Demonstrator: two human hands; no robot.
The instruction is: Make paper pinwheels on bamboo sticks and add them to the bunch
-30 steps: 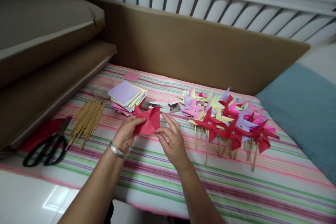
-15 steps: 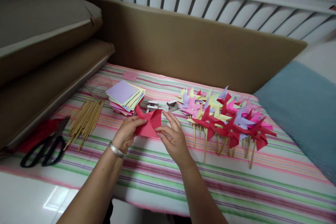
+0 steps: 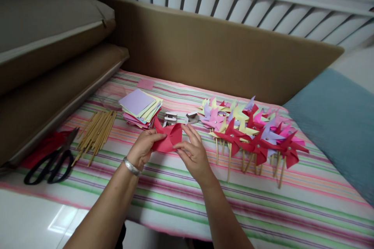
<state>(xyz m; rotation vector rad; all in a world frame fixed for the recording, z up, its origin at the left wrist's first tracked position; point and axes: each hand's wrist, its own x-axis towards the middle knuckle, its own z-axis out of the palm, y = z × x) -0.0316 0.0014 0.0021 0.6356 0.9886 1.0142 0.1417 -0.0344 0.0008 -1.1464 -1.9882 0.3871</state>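
Over the multicoloured striped cloth (image 3: 175, 198), between near and far edges, your left hand (image 3: 144, 148) pinched the curled red paper square (image 3: 173, 139) and your half-curled right hand (image 3: 195, 158) its right edge, best kept crease-free.

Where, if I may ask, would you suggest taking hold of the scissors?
Probably by the black handle loops, coming from the near side: the scissors lie with their loops toward the wearer and their blades pointing away.
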